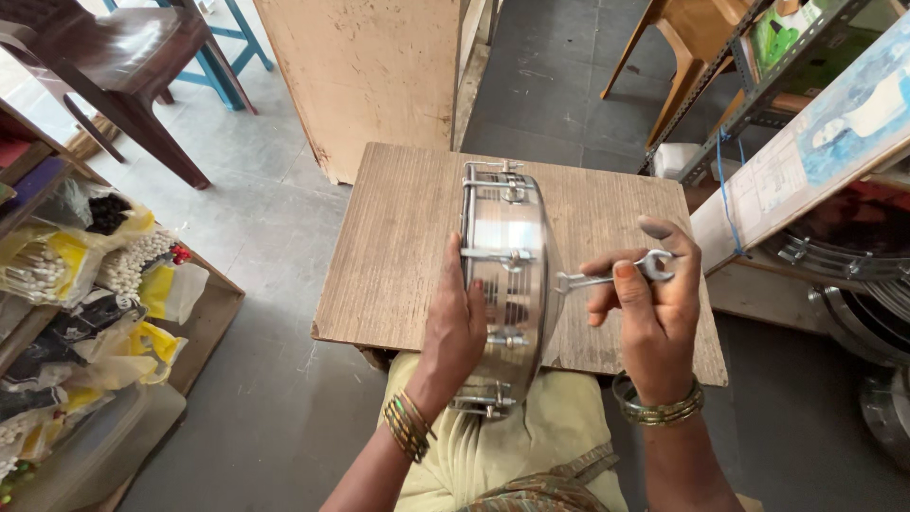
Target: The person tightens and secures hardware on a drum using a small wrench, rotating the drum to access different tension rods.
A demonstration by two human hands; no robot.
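Left hand: we are pressing our left hand (460, 318) flat against the near face of the metal drum frame (507, 284), fingers wrapping over its rim, bangles (409, 425) sitting at the wrist.
Right hand: we are closing our right hand (649, 303) around the shaft of an open-ended spanner (611, 275), thumb and fingers pinching it, index finger lifting free above the outer jaw end.
Spanner: its inner end is meeting the right side of the frame at one of the tension bolts; whether it is fully seated on the nut we cannot tell.
Drum frame: we are holding it upright on its edge, its lower part resting at our lap and the near edge of the desk (398, 246), its upper part leaning over the desk top; shiny steel, with bolts and brackets spaced around the rim.
Desk: a small wooden board top, lying directly in front of us, bare apart from the frame.
Left side: shelves (104, 284) are carrying plastic bags of small parts, yellow and white.
Right side: a rack is holding more round metal rims (853, 275) under a slanting board (806, 161).
Further off: a brown plastic chair (123, 66) is standing at the upper left, a plywood panel (365, 76) is leaning beyond the desk.
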